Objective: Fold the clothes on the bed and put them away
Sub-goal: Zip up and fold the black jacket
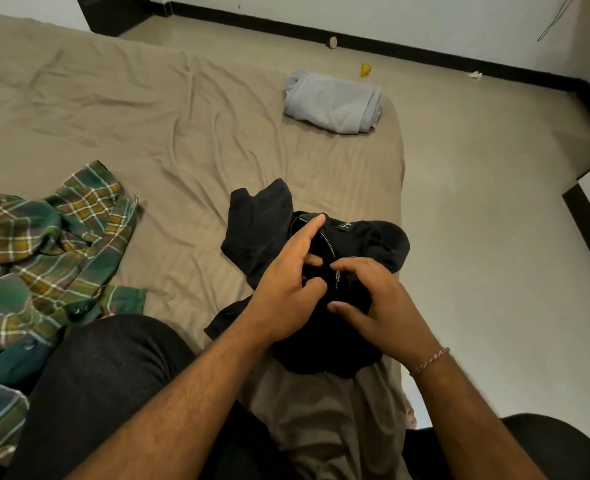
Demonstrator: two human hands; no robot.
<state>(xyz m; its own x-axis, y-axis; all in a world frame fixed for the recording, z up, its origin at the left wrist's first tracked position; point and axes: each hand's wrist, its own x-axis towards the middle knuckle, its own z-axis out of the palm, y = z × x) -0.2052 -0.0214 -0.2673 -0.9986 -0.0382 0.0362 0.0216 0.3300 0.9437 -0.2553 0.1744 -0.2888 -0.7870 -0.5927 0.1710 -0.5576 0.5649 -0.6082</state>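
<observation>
Working the zip of a black jacket (259,223), the person has both hands on the garment near the bed's (148,126) right edge, close to its near end. The left hand (286,289) has its index finger stretched up along the zipper line while the other fingers curl against the fabric beside the teeth; the right hand (380,299) pinches at the metal zipper pull (337,277) with curled fingers. The jacket lies bunched, one sleeve flung toward the bed's middle.

The likely trouble: fabric could catch in the slider if the cloth beside the teeth is not held flat, and the jacket's right part, already hanging over the bed's edge, could slide to the floor (494,202) under a hard tug.

A plaid shirt (44,244) lies crumpled at the bed's left edge, unfolded. A grey garment (335,102) sits folded at the far right corner. The sheet is tan and wrinkled. Beyond, a pale floor meets white walls with a dark skirting; a small yellow object (365,69) lies on it.
</observation>
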